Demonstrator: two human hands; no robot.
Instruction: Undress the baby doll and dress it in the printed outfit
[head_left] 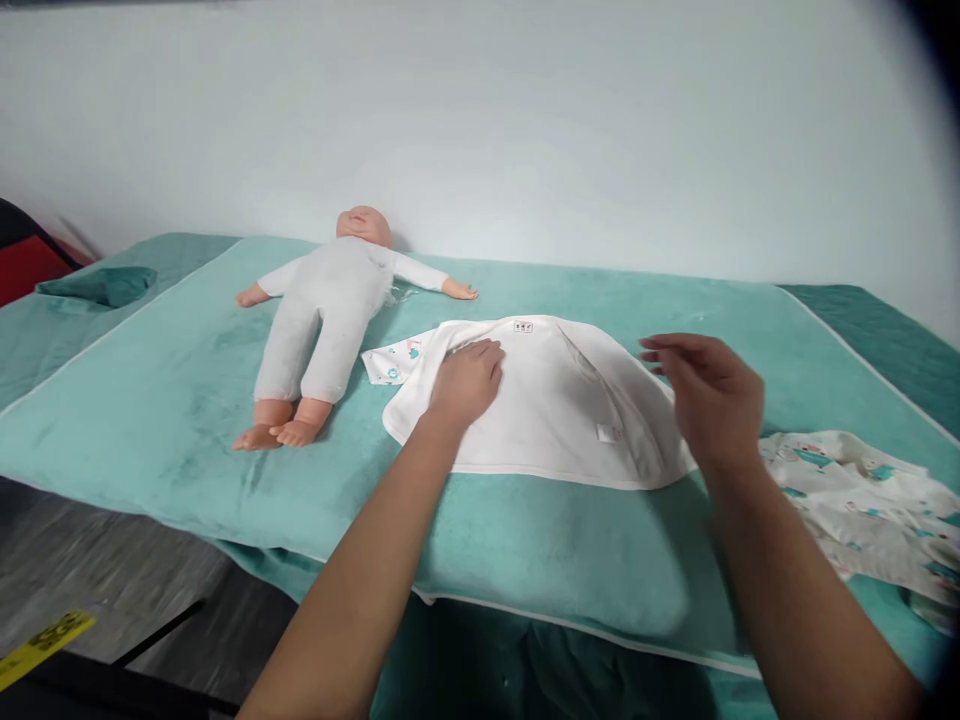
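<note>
My left hand (pixel 466 382) pressed flat, fingers together, on the small white cloth top (pixel 536 410); my right hand (pixel 716 395) hovered, fingertips nearly closed.

The doll (pixel 330 290) is laid on the left part of the bed (pixel 562 550), its head towards the wall (pixel 525 130) at the far side. The shirt (pixel 532 420) is spread to its right, somewhat nearer; farther right and nearer, clothes (pixel 862 500) are placed.

Under the left fingers (pixel 487 352) lies matt white cloth, a shirt (pixel 532 410); beyond them, the doll's feet (pixel 289 428) look smooth, rubbery.
</note>
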